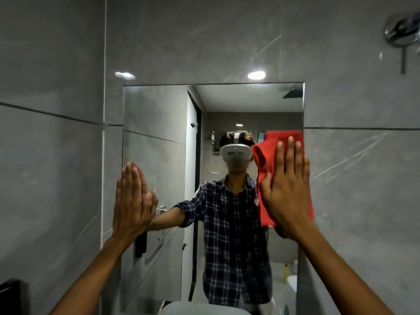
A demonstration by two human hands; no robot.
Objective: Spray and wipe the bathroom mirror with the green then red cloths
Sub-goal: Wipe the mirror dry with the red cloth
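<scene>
Mirror (159,144) on grey tiled wall: right hand (287,189) presses red cloth (264,155) flat at its right edge, fingers together and extended; left hand (133,198) bare, fingers together, braced at left edge. Judging by red cloth in use, final wipe stage; green cloth not visible

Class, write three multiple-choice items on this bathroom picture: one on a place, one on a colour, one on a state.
1. Where on the mirror is the right hand?
A. right edge
B. top left corner
C. bottom middle

2. What colour is the cloth under that hand?
A. green
B. red
C. white

3. How is the left hand?
A. clenched around a spray bottle
B. open and flat, holding nothing
C. gripping a cloth

Answers:
1. A, it lies near the mirror's right border.
2. B, the fabric is bright red.
3. B, the fingers are straight on the mirror's left edge.
</scene>
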